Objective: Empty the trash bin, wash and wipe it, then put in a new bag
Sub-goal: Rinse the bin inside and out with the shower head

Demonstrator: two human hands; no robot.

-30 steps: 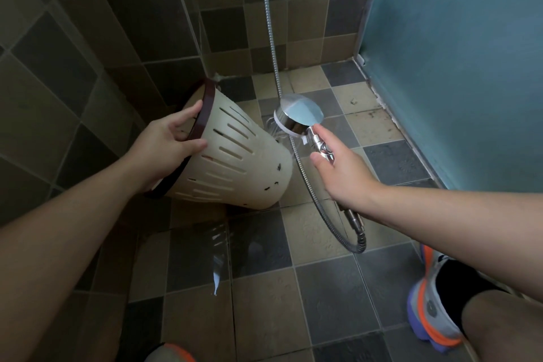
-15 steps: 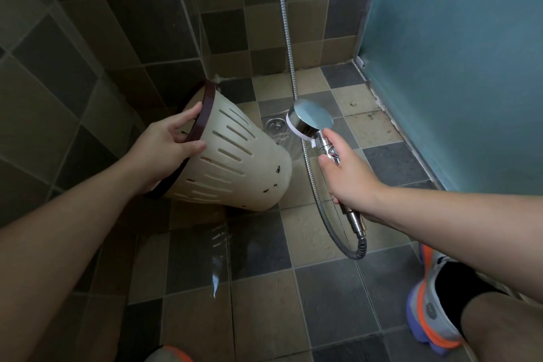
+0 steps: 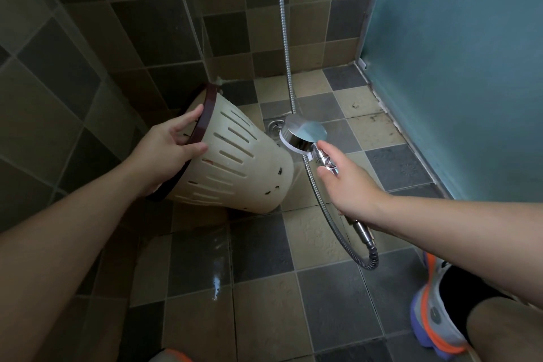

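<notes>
While one left hand [image 3: 169, 153] grips the single slotted cream bin [image 3: 235, 161] (dark rim), one right hand [image 3: 349, 182] holds the chrome shower head [image 3: 302, 134]. Its ribbed metal hose [image 3: 323, 206] loops below.

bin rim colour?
Dark maroon-brown rim on a cream slotted bin; seen in the head view.

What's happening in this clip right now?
A person is washing a trash bin in a tiled shower corner. The left hand grips the bin's dark rim and holds it tipped, base toward the floor drain. The right hand holds a chrome shower head by its handle, close beside the bin's base. The floor looks wet. No bag is in sight.
</notes>
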